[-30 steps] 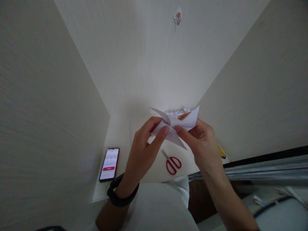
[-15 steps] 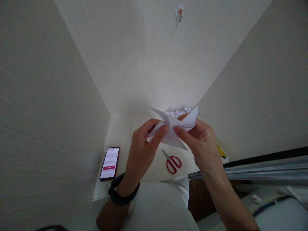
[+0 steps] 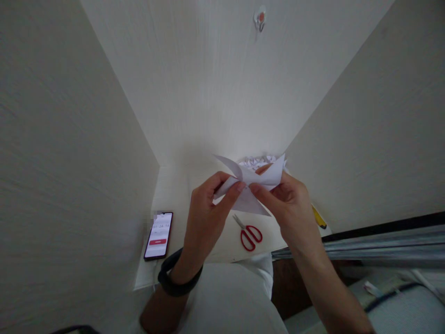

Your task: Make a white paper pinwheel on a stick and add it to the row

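Observation:
A folded sheet of white paper (image 3: 262, 178) with several pointed flaps is held up above the table, between both hands. My left hand (image 3: 210, 208) pinches its left side, thumb near the centre and fingers behind the paper. From the other side, my right hand (image 3: 287, 199) grips it with the thumb at the centre and the fingers partly hidden behind. The two thumb tips almost meet at the middle of the folds. Below the paper, red-handled scissors (image 3: 248, 234) lie on the table, blades toward the far left.
A phone (image 3: 158, 236) with a lit screen lies at the left of the white table (image 3: 170, 190). Crumpled or folded white paper pieces (image 3: 255, 161) sit against the back wall. Something yellow (image 3: 319, 217) lies at the right edge. Walls close in on three sides; a hook (image 3: 260, 19) hangs on the back one.
Both hands keep their grip on the paper. The right thumb and the paper have shifted very slightly to the left; the scissors and phone lie as before.

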Demonstrator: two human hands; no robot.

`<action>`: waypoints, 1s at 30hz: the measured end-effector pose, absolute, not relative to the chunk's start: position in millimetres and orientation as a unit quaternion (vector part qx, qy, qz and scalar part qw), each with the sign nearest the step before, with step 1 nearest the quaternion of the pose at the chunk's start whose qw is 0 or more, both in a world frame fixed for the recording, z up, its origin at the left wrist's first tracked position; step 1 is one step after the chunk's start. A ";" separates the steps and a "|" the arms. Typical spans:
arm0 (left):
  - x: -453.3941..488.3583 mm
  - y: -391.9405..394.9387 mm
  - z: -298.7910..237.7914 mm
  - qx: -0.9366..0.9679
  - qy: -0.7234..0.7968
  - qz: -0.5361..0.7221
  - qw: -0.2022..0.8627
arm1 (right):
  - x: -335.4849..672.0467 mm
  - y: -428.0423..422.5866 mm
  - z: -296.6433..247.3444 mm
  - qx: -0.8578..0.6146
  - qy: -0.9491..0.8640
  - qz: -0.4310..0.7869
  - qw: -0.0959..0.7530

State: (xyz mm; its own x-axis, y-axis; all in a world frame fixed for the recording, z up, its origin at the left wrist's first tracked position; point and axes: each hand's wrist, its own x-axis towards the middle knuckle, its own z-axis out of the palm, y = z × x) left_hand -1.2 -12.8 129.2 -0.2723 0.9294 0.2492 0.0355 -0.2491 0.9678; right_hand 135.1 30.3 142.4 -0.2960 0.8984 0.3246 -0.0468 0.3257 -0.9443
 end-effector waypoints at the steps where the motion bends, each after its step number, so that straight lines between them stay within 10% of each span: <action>1: -1.0 -12.6 128.7 0.482 0.497 0.626 0.359 | 135.0 30.4 142.2 -0.329 -0.648 0.478 0.494; 30: -0.5 -12.9 128.7 0.509 0.524 0.614 0.299 | 134.3 32.7 141.0 -0.334 -0.646 0.484 0.487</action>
